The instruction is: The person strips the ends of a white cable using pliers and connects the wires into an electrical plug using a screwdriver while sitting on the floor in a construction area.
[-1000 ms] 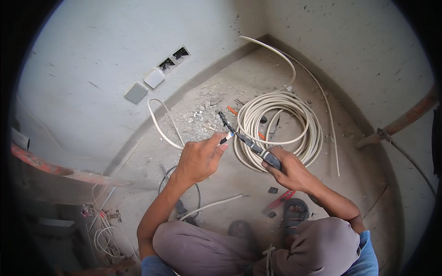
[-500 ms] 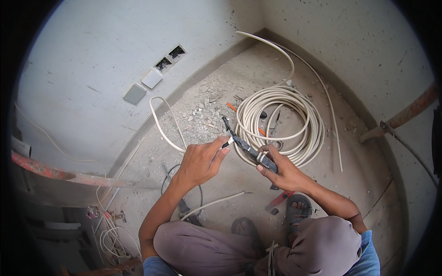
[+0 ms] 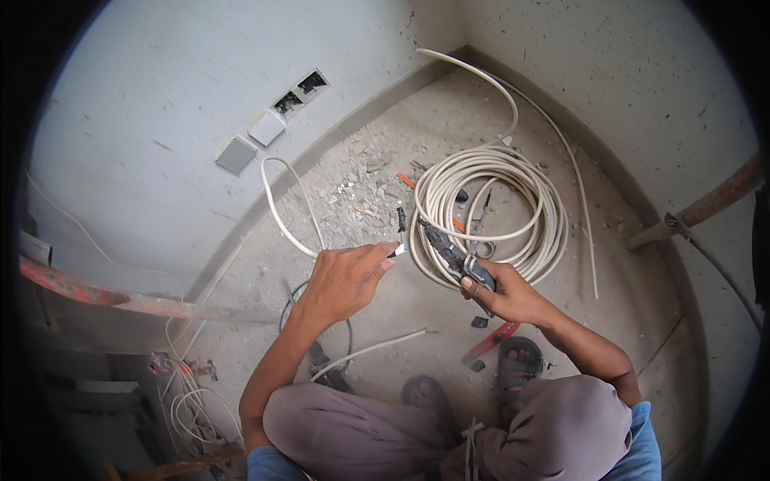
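My left hand [image 3: 346, 276] is closed in a pinch around a cable end [image 3: 399, 251], which shows a white tip with black beside it. Just above that tip stands a narrow black piece [image 3: 402, 220], seemingly joined to it by a thin strand. Wrapped in my right hand [image 3: 507, 290] is a long dark tool [image 3: 449, 247] with pale bands near the grip; its exact kind is unclear. The tool points up and left, apart from the cable tip. Behind it lies a large coil of cream cable [image 3: 553, 216] on the floor.
Rubble [image 3: 353, 192] lies along the left wall, below an open wall box [image 3: 301, 92] and a switch plate [image 3: 236, 155]. A red-handled tool [image 3: 491, 341] is by my sandal [image 3: 520, 365]. Rusty poles [image 3: 104, 297] stand at both sides. Loose wires [image 3: 196, 409] hang lower left.
The dark tool in my right hand has moved away from the cable tip, down and to the right, and turned. My left hand keeps its pinch almost in place.
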The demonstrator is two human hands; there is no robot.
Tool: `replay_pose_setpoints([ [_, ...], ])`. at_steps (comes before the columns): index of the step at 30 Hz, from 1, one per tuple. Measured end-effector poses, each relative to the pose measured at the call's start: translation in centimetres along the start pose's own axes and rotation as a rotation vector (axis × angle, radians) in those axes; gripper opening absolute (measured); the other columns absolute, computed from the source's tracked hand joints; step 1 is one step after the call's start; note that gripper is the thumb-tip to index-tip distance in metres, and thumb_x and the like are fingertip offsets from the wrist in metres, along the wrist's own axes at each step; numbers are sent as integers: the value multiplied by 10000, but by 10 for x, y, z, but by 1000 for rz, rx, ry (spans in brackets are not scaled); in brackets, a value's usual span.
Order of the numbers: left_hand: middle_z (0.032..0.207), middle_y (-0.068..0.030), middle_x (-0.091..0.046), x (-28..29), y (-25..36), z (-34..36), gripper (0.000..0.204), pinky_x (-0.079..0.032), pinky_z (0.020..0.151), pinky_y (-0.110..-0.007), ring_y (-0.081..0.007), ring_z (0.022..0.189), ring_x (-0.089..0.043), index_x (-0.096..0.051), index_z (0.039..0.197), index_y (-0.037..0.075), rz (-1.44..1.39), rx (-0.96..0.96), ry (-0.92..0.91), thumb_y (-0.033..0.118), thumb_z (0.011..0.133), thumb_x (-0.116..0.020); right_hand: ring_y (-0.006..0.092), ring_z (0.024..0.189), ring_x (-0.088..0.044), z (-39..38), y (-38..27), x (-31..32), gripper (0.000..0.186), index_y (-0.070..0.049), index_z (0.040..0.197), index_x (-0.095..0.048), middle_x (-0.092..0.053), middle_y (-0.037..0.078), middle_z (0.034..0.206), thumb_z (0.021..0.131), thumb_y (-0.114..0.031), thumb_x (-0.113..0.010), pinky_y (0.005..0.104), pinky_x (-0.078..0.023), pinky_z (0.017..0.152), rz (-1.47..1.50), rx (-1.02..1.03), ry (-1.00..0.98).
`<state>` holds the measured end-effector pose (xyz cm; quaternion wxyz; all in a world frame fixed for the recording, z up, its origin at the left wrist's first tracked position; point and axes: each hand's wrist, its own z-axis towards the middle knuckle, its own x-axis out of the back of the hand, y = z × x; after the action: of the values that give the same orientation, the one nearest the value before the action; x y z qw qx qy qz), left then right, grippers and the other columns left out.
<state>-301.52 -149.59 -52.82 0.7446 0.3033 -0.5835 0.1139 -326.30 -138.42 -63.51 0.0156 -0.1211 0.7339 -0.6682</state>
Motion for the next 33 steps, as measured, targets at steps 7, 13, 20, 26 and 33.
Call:
replay_pose_setpoints([
  [7,790,-85,-518,0,-2,-2,207,-390,687,-359,-261,724,-543,-642,1078,44,80,-64,-39,128,899,-580,117,825,-490,-11,-14,6,280,7,1007,-595,-588,39,843,980,-271,-576,300,-435,771,-17,-72,-150],
  [13,768,-58,-509,-7,0,-6,221,-342,736,-337,-208,753,-534,-660,1095,85,75,-81,-123,119,885,-601,188,849,-531,-10,-11,-6,337,24,1085,-566,-570,114,893,961,-288,-596,344,-439,785,27,88,-111],
  [20,791,-76,-524,-7,-2,-13,213,-344,741,-354,-232,767,-525,-659,1090,75,80,-142,-123,127,896,-588,256,895,-524,-7,-7,-13,376,36,1112,-548,-539,159,963,946,-295,-614,379,-427,831,-184,194,-97],
  [26,761,-43,-535,-14,-4,-8,158,-341,724,-352,-206,735,-540,-642,927,89,134,-159,-80,241,889,-630,277,686,-493,-9,-18,-20,358,36,964,-538,-519,187,761,924,-305,-639,401,-432,678,-258,25,-19],
  [33,727,-31,-538,-27,-11,-10,165,-386,776,-373,-208,713,-547,-628,840,110,141,-157,59,267,870,-671,180,616,-486,-17,15,-35,284,35,950,-556,-543,104,690,934,-237,-635,367,-431,602,35,-71,158],
])
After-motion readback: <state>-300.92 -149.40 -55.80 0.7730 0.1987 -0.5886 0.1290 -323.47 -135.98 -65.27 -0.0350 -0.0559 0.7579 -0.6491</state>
